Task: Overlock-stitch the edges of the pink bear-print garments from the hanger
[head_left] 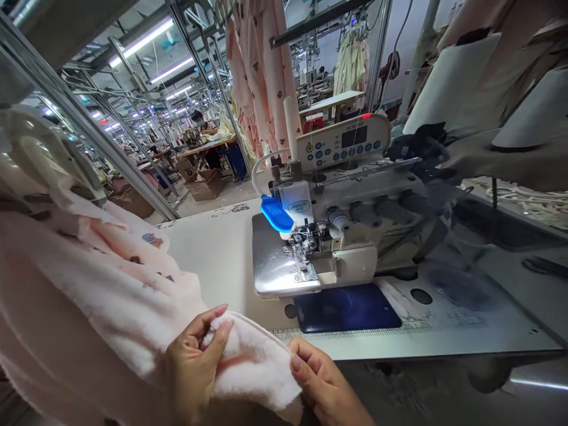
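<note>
Pale pink fleece fabric (257, 361) stretches between both hands, in front of the sewing table's near edge. My left hand (195, 355) pinches its upper edge between thumb and fingers. At the right end of that edge, my right hand (323, 378) grips the fabric near its corner, thumb on top. More of the same garment (146, 296), with small brown printed figures, hangs down on the left from a hanger (53, 148). Beyond the hands stands an overlock sewing machine (306, 201), its needle area lit; the fabric is apart from it.
A dark blue phone-like slab (348, 307) lies before the machine, by a printed ruler (368, 335) along the table (217, 254). Thread cones (457, 83) stand at right. Pink printed garments (261, 77) hang behind. A person (202, 127) works in the background. Dark scissor-like handles (545, 265) lie far right.
</note>
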Demonstrator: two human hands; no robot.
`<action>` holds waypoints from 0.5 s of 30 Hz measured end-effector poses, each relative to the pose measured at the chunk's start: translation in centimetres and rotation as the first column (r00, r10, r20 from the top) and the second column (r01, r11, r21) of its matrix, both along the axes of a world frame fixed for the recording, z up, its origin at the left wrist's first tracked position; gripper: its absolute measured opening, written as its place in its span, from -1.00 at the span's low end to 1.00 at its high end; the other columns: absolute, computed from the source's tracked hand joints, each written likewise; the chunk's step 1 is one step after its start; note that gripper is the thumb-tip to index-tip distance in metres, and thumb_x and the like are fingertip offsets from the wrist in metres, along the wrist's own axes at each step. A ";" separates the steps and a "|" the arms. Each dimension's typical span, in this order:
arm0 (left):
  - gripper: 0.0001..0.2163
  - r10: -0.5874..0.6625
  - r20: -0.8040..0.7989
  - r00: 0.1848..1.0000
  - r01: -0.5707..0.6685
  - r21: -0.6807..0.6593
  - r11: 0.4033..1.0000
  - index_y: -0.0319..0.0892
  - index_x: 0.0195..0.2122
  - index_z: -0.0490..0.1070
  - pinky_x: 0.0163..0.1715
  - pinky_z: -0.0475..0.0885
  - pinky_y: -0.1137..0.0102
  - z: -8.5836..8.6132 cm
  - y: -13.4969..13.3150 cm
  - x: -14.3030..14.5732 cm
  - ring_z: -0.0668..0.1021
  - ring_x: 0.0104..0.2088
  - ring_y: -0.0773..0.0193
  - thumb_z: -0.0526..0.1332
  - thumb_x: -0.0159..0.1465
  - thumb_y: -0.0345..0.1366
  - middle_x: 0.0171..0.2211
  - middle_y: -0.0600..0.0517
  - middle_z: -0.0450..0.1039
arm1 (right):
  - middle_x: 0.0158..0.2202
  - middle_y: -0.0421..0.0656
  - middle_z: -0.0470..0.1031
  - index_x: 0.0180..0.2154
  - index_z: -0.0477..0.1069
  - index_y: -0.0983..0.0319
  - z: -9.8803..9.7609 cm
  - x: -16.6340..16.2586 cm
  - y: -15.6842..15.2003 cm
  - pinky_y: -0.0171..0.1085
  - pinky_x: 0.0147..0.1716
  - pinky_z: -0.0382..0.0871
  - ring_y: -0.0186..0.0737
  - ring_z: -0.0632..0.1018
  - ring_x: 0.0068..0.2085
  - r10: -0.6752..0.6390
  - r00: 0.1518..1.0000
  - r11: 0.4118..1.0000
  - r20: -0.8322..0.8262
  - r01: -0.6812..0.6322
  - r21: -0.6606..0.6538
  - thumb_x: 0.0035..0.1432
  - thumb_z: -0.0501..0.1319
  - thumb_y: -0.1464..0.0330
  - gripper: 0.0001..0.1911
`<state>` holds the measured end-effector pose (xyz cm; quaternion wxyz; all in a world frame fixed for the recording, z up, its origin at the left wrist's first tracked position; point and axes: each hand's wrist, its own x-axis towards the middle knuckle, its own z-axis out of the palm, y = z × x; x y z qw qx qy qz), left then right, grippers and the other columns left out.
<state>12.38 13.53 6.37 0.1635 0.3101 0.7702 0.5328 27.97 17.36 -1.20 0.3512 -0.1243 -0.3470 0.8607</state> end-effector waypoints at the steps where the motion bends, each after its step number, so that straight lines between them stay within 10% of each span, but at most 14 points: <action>1: -0.53 0.013 -0.029 0.999 -0.013 -0.005 1.000 -0.27 -0.23 0.48 -0.59 0.40 0.56 0.0 0.1 0.2 0.45 -0.55 0.35 0.31 -0.11 -0.05 -0.48 0.03 0.49 | -0.54 -0.28 0.15 -0.47 0.21 0.25 -0.2 -0.1 0.0 -0.40 -0.53 -0.03 -0.39 0.12 -0.52 -0.001 1.000 1.000 -0.005 0.001 -0.013 0.00 0.22 -0.02 -0.54; 9: -0.73 0.052 -0.398 0.916 -0.108 -0.120 0.987 -0.12 -0.34 0.53 -0.61 0.32 0.52 0.2 0.7 1.1 0.38 -0.61 0.36 0.23 -0.01 -0.10 -0.51 0.09 0.50 | -0.57 -0.29 0.18 -0.45 0.22 0.26 -0.8 -0.5 -0.1 -0.42 -0.54 -0.02 -0.44 0.14 -0.56 0.089 0.994 0.985 -0.067 -0.098 -0.141 -0.13 0.34 0.01 -0.50; 15: -0.74 0.014 -0.295 0.955 -0.042 -0.089 0.995 -0.13 -0.35 0.48 -0.64 0.33 0.53 0.5 0.9 1.3 0.48 -0.48 0.27 0.22 0.00 -0.11 -0.43 0.05 0.50 | -0.53 -0.26 0.24 -0.39 0.26 0.27 0.0 0.3 0.0 -0.42 -0.52 0.03 -0.43 0.18 -0.54 0.101 0.994 0.987 -0.052 -0.106 -0.123 -0.09 0.33 0.05 -0.55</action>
